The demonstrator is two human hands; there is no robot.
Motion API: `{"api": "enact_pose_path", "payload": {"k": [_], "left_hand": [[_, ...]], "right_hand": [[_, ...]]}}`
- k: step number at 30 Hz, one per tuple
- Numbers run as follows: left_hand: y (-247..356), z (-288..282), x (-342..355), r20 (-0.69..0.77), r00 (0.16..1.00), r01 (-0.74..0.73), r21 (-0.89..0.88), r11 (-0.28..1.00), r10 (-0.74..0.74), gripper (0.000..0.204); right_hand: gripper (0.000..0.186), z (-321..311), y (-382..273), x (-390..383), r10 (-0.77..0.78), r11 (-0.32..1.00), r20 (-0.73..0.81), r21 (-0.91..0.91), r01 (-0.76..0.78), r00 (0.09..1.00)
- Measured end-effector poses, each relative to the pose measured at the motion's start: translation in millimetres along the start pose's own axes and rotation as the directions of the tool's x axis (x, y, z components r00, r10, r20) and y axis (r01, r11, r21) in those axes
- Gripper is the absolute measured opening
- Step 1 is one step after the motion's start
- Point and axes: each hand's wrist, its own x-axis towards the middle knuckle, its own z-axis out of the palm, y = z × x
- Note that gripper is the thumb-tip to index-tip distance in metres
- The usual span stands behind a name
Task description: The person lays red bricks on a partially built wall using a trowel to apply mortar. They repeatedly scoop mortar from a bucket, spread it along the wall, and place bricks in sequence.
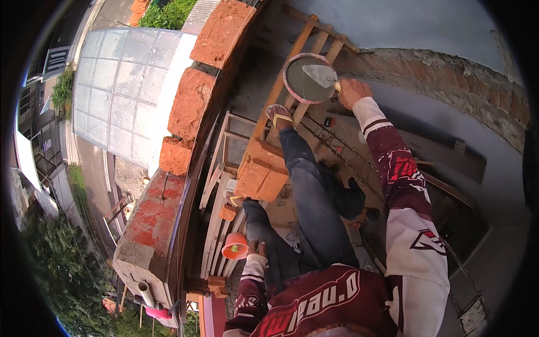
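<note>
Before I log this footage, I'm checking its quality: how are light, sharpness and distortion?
Head view: daylight nearly bleaches the white roof edge beside the bricks; the floor below is dimmer; the trowel in the right hand looks fairly sharp; trees at lower left look softer; edges curve near the rim, corners go black.

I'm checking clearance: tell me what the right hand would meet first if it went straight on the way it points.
Past the trowel it grips, the right hand would likely meet the round bucket of grey mix first; its height above the rim is unclear.
</note>
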Motion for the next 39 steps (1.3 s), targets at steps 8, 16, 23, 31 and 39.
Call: {"api": "enact_pose_path", "payload": {"k": [8, 16, 23, 31, 39], "left_hand": [[162, -11, 7, 0.024, 0.999, 0.032, -0.317, 0.948, -0.025, 0.037], [134, -6, 1, 0.106, 0.956, 0.292, -0.251, 0.923, -0.274, 0.039], [105, -15, 6, 0.096, 0.974, 0.225, -0.294, 0.929, -0.205, 0.039], [106, -24, 18, 0.150, 0.969, 0.231, -0.247, 0.941, -0.198, 0.036], [94, -34, 35, 0.064, 0.980, 0.197, -0.408, 0.892, -0.188, 0.029]], "right_hand": [[0.040, 71, 52, 49, 0.197, 0.979, 0.161, -0.080, -0.186, 0.967], [0.038, 166, 15, 129, 0.001, 0.989, 0.153, 0.146, -0.024, 0.988], [0.051, 194, -39, 134, 0.109, 0.840, 0.178, 0.510, -0.187, 0.978], [0.032, 228, -11, 124, -0.029, 0.602, 0.075, 0.797, -0.043, 0.997], [0.036, 229, 2, 85, 0.101, 0.747, -0.346, 0.646, 0.159, 0.933]]}}
